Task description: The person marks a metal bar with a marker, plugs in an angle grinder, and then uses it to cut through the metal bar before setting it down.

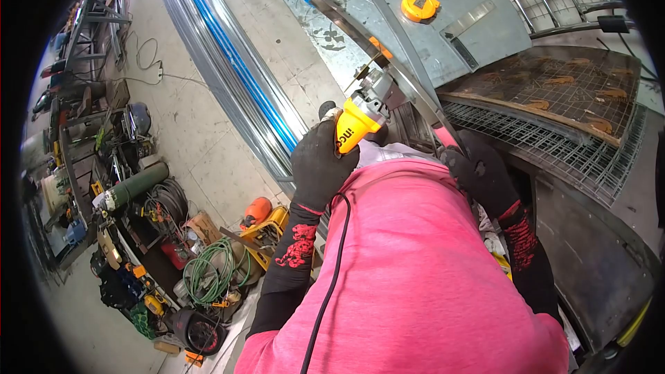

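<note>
A yellow and grey angle grinder (360,116) is in my left hand (320,165), whose black-gloved fingers wrap round its yellow body. The grinder's head lies against or very near a long metal bar (424,105); whether they touch is unclear. My right hand (485,172), also in a black glove, grips the near end of that bar, by a pinkish-red patch. A black cord (337,263) runs down over the pink shirt. The bar stretches up and left over the grey metal table (388,41), with an orange piece (379,47) beside it.
A yellow tape measure (420,5) and a metal square (465,55) lie on the table. Wire mesh and a brown board (554,90) are at right. Long metal profiles (228,62) lie on the floor at left, near a green cylinder (135,185), hoses and tools. Someone's feet show top left.
</note>
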`<state>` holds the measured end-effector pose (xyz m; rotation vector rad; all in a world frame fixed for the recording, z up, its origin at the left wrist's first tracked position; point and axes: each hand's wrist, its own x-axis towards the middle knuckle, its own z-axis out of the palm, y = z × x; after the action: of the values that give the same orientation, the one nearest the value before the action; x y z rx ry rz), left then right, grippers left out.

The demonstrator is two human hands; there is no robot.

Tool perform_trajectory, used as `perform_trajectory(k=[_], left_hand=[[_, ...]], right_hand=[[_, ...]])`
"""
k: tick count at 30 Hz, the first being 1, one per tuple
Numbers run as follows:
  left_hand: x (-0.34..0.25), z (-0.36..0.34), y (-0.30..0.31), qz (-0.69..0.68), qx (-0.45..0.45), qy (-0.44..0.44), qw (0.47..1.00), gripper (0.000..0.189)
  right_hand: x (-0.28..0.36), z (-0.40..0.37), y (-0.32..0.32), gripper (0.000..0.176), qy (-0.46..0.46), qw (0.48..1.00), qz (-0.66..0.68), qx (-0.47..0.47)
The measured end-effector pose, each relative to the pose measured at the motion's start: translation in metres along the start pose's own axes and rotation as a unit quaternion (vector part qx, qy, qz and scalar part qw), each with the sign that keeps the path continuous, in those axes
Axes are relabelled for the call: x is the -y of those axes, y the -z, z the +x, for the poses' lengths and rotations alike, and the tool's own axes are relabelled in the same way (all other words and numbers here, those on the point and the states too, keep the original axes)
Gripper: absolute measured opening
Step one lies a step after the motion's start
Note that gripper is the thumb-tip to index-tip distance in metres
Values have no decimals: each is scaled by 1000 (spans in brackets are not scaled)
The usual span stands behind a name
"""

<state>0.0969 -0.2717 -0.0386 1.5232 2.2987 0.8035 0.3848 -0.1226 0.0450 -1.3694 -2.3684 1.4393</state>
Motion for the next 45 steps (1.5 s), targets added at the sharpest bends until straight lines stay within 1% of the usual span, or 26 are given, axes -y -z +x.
perform_trajectory(k=[1, 3, 4, 5, 6, 9, 10, 11, 12, 13, 14, 15, 18, 22, 28, 33, 40, 45], left_hand=[[0, 0, 0, -2, 0, -1, 1000, 57], [0, 1, 0, -5, 0, -2, 1000, 57], [1, 1, 0, -4, -1, -7, 1000, 57], [1, 1, 0, -3, -3, -12, 1000, 58], [1, 1, 0, -4, -2, -12, 1000, 58], [2, 1, 0, -5, 9, 0, 1000, 59], [2, 0, 0, -3, 14, 7, 1000, 63], [3, 0, -1, -1, 18, 15, 1000, 67], [4, 0, -1, -1, 18, 15, 1000, 67], [4, 0, -2, -1, 13, 10, 1000, 67], [5, -1, -2, -1, 8, 4, 1000, 67], [5, -1, -3, -1, 8, 4, 1000, 67], [5, -1, -3, 4, 11, 7, 1000, 68], [4, 1, -2, -6, 2, 3, 1000, 66], [3, 2, 1, -3, 22, 17, 1000, 66], [1, 5, 3, -12, 15, 5, 1000, 67], [-1, 7, 8, -12, 31, 13, 999, 67], [-10, 12, 15, -16, 48, 28, 998, 66]], right_hand=[[2, 0, 1, 49, 0, 1000, 0, 0], [9, 0, 3, 48, -45, 998, 29, 17], [8, 0, 1, 48, -45, 998, 29, 18], [7, -1, -2, 30, -39, 998, 43, -3], [6, -1, -4, 19, -32, 998, 57, -23], [9, -2, -3, 19, -53, 996, 71, -16], [5, -1, -4, 19, -53, 996, 71, -16], [-2, 0, -7, 18, -15, 998, 52, -30], [-6, 1, -8, 18, 23, 998, 34, -44], [-8, 0, -6, 18, 23, 998, 34, -43], [-9, 0, -4, 29, -5, 999, 27, -19], [-8, 0, -3, 46, -34, 999, 19, 5], [2, 0, 0, 48, -52, 998, 38, 11], [5, 0, 1, 49, -52, 998, 35, 12], [-4, 0, -2, 48, -4, 1000, 20, -8], [2, 1, 2, 44, -32, 998, 53, 10], [-4, 1, -1, 46, -29, 999, 45, 2], [-1, 1, 0, 47, -66, 995, 70, 15]])
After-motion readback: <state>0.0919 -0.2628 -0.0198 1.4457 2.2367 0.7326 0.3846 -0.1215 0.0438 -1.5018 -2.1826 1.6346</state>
